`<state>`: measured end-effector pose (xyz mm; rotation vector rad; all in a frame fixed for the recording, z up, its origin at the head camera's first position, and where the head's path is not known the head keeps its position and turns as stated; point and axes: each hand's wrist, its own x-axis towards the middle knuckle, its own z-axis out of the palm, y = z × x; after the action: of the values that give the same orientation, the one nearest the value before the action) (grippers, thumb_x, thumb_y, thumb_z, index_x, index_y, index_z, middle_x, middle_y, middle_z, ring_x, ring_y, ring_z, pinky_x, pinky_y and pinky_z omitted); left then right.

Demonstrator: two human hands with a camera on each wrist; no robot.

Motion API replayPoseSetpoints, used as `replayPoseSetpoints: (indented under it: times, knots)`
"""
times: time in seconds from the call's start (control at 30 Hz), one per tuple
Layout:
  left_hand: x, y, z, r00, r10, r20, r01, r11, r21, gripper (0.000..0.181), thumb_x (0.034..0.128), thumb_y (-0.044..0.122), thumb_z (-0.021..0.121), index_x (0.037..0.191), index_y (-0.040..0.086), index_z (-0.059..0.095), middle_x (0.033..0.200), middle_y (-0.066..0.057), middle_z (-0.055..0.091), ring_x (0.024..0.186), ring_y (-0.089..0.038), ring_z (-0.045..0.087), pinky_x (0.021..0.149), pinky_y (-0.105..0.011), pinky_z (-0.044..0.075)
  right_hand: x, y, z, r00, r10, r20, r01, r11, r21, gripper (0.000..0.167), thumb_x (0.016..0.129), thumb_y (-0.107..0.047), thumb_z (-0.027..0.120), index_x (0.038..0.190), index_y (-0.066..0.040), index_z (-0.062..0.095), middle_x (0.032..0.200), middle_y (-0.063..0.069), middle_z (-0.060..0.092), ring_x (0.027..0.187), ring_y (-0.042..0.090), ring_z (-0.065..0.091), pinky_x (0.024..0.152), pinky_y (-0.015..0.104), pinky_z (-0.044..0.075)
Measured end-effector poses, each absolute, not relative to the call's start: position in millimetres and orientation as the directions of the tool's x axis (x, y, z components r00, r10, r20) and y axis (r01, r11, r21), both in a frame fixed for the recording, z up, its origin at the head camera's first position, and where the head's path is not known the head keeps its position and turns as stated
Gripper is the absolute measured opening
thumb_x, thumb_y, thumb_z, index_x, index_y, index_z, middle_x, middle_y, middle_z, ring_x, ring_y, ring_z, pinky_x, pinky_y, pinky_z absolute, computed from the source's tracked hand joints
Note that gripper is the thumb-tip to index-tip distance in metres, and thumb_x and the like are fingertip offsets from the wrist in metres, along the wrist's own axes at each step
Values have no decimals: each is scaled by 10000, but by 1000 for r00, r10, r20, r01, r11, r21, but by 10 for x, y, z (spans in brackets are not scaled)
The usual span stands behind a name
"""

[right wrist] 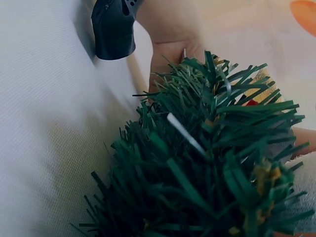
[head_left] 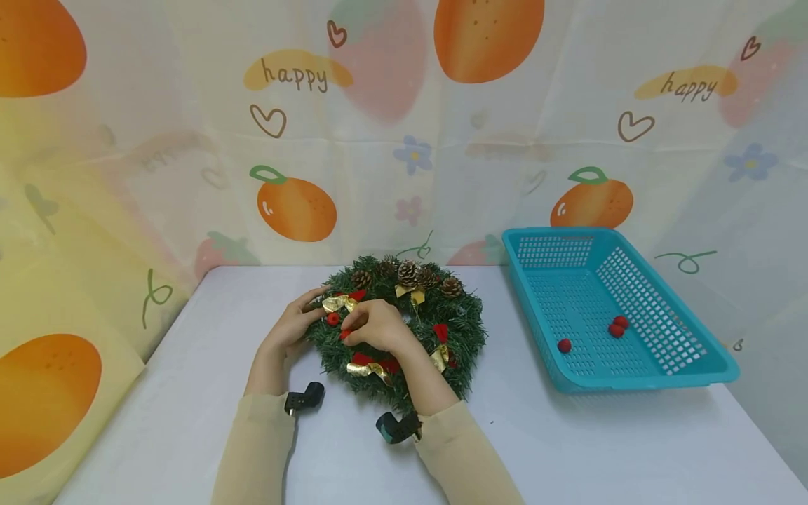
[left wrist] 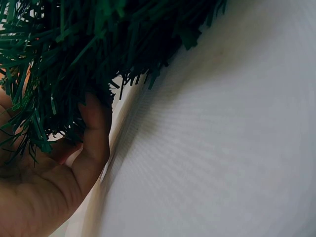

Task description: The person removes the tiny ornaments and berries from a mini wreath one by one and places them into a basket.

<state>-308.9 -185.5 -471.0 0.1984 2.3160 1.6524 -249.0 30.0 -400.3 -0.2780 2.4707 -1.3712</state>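
A green wreath (head_left: 470, 330) with pinecones, gold-and-red bows and a red ball (head_left: 332, 319) lies on the white table. At its left edge the left hand (head_left: 294, 324) grips the branches; in the left wrist view that hand (left wrist: 74, 173) has curled fingers partly hidden under the greenery (left wrist: 98, 44). Over the wreath's left part, the right hand (head_left: 379, 327) pinches a small red ball (head_left: 345, 335) between thumb and finger, low against the needles. The right wrist view shows mostly wreath branches (right wrist: 187, 163), which hide the right fingertips.
A blue-green basket (head_left: 539, 315) stands to the right of the wreath, with several red balls (head_left: 564, 346) inside. Behind the white table (head_left: 189, 393) hangs a printed cloth (head_left: 379, 175). Both wrists carry small black cameras (head_left: 306, 398).
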Motion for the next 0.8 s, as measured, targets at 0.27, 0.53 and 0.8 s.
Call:
replayPoseSetpoints:
  times: [0.27, 0.53, 0.8]
  knots:
    - [-3066, -1842, -4696, -950, 274, -150, -53, 334, 941, 566, 1017, 151, 481, 1557, 212, 323, 1668, -173, 136, 1501, -482, 190, 1179, -651, 251, -2485, 329, -3993, -951, -284, -121, -37, 494, -869, 178, 790, -110, 818, 951, -163, 760, 957, 27, 755, 858, 166, 657, 767, 321, 531]
    - [-3068, -1851, -4696, -949, 288, -132, -28, 340, 940, 575, 1013, 150, 495, 1559, 213, 324, 1668, -172, 137, 1481, -486, 242, 1165, -636, 292, -2486, 404, -3906, -954, -282, -96, -60, 499, -865, 172, 814, -111, 795, 982, -143, 774, 1021, 44, 747, 897, 187, 656, 764, 322, 538]
    - [-3086, -1846, -4711, -951, 277, -138, -39, 334, 942, 564, 1014, 161, 498, 1550, 235, 339, 1660, -181, 162, 1469, -481, 279, 1157, -618, 321, -2477, 528, -3753, -957, -276, -89, -60, 489, -870, 214, 825, -107, 784, 1038, -108, 767, 1044, 64, 739, 919, 201, 652, 749, 318, 532]
